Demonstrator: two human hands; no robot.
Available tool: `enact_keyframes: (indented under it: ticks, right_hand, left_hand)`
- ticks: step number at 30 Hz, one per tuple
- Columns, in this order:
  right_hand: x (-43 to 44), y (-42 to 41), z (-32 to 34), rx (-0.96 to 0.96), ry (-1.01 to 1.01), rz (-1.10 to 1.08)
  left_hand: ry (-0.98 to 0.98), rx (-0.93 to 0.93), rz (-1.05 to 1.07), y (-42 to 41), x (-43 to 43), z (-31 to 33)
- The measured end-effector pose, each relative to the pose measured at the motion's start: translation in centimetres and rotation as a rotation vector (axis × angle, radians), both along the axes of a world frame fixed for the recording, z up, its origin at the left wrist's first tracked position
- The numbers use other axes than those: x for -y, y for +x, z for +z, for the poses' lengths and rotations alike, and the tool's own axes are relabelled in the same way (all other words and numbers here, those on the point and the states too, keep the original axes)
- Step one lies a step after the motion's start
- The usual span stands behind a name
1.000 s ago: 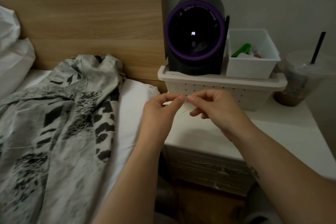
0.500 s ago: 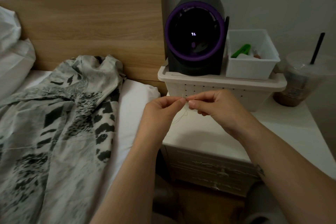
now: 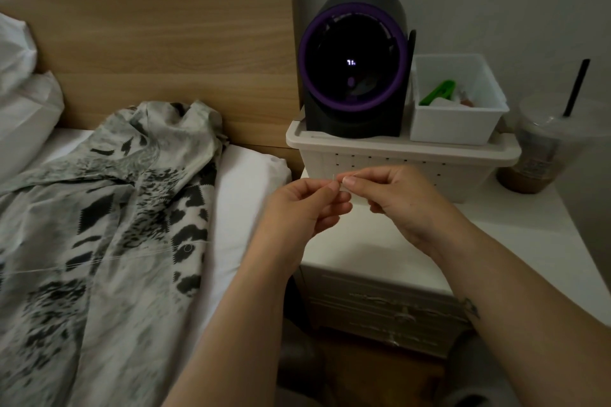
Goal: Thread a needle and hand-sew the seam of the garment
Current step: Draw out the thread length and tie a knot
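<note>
My left hand (image 3: 304,208) pinches a thin needle (image 3: 334,178) between thumb and forefinger, its tip poking up just above the fingers. My right hand (image 3: 396,198) meets it fingertip to fingertip and pinches something too fine to make out, probably the thread end. Both hands hover over the white nightstand (image 3: 380,248). The garment (image 3: 109,215), pale grey with black patches, lies spread on the bed at the left. A white thread (image 3: 99,259) runs across it and ends in a small loop.
A black and purple round device (image 3: 355,66) and a small white bin (image 3: 459,102) stand on a perforated white basket (image 3: 396,158). An iced drink cup with a straw (image 3: 545,149) is at the right. A wooden headboard (image 3: 148,26) and a pillow (image 3: 20,92) are behind the bed.
Both hands stayed together over the nightstand and shifted slightly. The loose thread curl seen hanging below the fingertips half a second ago is no longer visible.
</note>
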State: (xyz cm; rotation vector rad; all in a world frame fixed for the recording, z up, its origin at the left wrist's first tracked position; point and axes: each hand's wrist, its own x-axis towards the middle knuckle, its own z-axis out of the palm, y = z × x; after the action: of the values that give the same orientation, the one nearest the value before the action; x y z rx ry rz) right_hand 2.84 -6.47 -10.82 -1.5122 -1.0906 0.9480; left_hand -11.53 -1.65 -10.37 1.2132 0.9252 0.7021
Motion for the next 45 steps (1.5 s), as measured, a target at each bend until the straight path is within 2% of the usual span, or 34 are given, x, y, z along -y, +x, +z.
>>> enact_keyframes:
  ticks: [7,10,12,14,17,25,34,40,45]
  right_hand:
    - [-0.5,-1.5,-0.8,-0.332,0.0,-0.089]
    - [-0.5,-1.9,-0.9,-0.404,0.023,-0.125]
    - [-0.4,-1.7,-0.7,-0.366,0.044,-0.149]
    - [-0.3,-1.2,-0.5,-0.237,0.05,-0.148]
    - [-0.2,-0.9,-0.1,-0.077,0.013,-0.092]
    - [0.2,-0.2,0.5,0.027,-0.036,0.002]
    - [0.6,0.8,0.9,-0.077,-0.108,0.208]
    - [0.7,1.3,0.9,-0.19,-0.138,0.279]
    - [0.7,1.5,0.8,-0.187,-0.141,0.297]
  left_hand:
    - [0.005,0.022,-0.017,0.2,0.0,-0.1]
    - [0.002,0.014,-0.017,0.2,0.1,0.0]
    - [0.02,-0.027,0.019,0.1,0.2,0.0]
    - [0.067,-0.114,0.082,0.0,0.1,-0.1]
    - [0.063,-0.13,0.113,-0.3,-0.1,0.1]
    - [-0.026,-0.129,-0.017,-1.2,-0.9,-0.3]
    - [-0.08,-0.063,-0.22,-1.7,-1.6,-0.7]
    - [-0.096,-0.02,-0.297,-1.7,-1.4,-0.5]
    - [-0.081,-0.035,-0.32,-1.7,-1.4,-0.5]
